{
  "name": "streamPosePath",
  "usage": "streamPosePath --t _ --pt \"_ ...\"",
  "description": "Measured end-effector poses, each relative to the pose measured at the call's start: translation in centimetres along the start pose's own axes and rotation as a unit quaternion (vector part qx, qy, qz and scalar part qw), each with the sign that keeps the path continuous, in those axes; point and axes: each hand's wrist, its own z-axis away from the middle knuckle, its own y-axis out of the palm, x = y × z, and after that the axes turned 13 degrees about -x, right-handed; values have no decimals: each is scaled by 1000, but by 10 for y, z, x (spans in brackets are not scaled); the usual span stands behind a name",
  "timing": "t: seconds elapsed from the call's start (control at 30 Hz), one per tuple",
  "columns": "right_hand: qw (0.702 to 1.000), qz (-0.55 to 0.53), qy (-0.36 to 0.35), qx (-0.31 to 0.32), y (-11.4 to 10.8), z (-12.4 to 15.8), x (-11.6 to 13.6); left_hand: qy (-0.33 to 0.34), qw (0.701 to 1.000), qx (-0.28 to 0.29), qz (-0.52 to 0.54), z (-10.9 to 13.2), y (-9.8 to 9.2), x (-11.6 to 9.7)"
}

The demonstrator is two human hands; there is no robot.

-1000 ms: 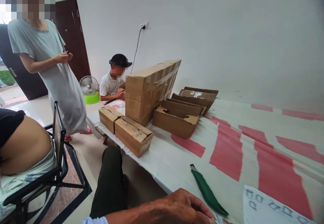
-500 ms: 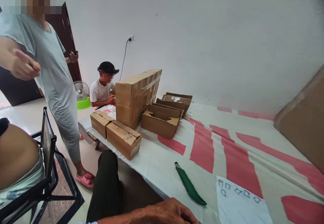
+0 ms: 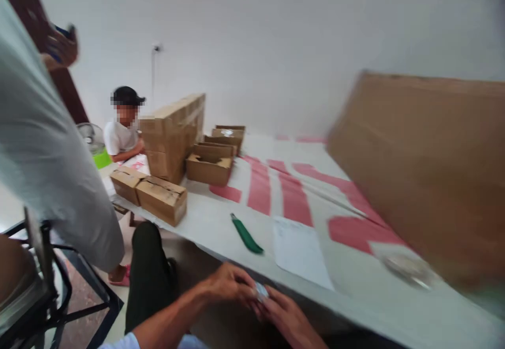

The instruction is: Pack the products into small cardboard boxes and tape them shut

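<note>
Close to the table's front edge, my left hand (image 3: 231, 285) and my right hand (image 3: 287, 315) meet, fingers closed around a small pale, bluish-white thing (image 3: 261, 290). Blur and fingers hide what kind of thing it is. On the cloth beyond them lies a green, curved, knife-like tool (image 3: 246, 234) with a narrow dark tip. To its right is a white sheet of paper (image 3: 302, 252), its markings smeared by motion.
Two closed cartons (image 3: 161, 196), a tall taped stack of boxes (image 3: 173, 139) and open cartons (image 3: 209, 167) stand on the left. A large cardboard panel (image 3: 418, 170) fills the right, near a blurred roundish item (image 3: 408, 270). One person (image 3: 124, 139) sits behind the boxes; another (image 3: 51, 181) stands close left.
My view has swung right and downward, bringing more cardboard and my right hand into sight. My hands now meet over the small pale thing. The standing person appears closer.
</note>
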Motion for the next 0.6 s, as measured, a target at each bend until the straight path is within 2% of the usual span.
streamPosePath --t 0.1,0.23,0.33,0.4,0.6 --pt "995 -94 3 20 -5 -1 3 38 999 10 -5 0 6 -28" --pt "989 -139 -43 -29 -13 -7 17 47 998 36 6 -19 18 -50" --pt "983 -122 -114 -81 -18 -12 30 52 997 49 25 -31 28 -57" --pt "979 -123 -134 -94 -19 -14 35 50 996 59 41 -35 33 -60" --pt "975 -172 -116 -86 -20 -12 35 38 995 59 72 -32 38 -63"
